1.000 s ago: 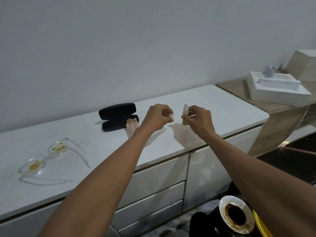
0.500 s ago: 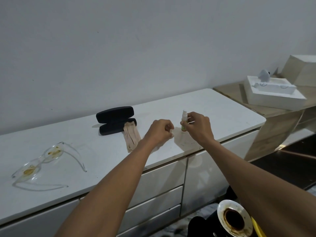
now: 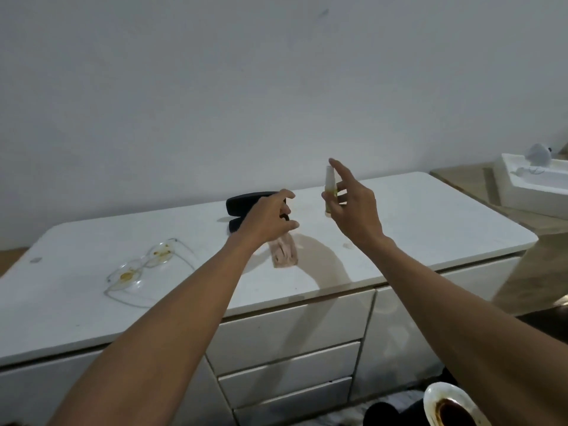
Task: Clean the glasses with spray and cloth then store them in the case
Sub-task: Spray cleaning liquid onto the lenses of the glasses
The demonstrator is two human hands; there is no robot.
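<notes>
The right hand (image 3: 353,207) holds the spray bottle (image 3: 329,192) upright, forefinger raised. The left hand (image 3: 267,219) hovers half-curled and empty over the case (image 3: 246,200). The stained glasses (image 3: 144,265) lie left on the worktop (image 3: 430,216); aim the nozzle squarely at both lenses.

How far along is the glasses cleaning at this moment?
Early. The right hand holds the spray bottle upright, index finger raised by its nozzle. The left hand hangs over the cloth, holding nothing visible. The glasses lie on the counter, lenses stained. Spraying, wiping and storing in the open case remain.
</notes>
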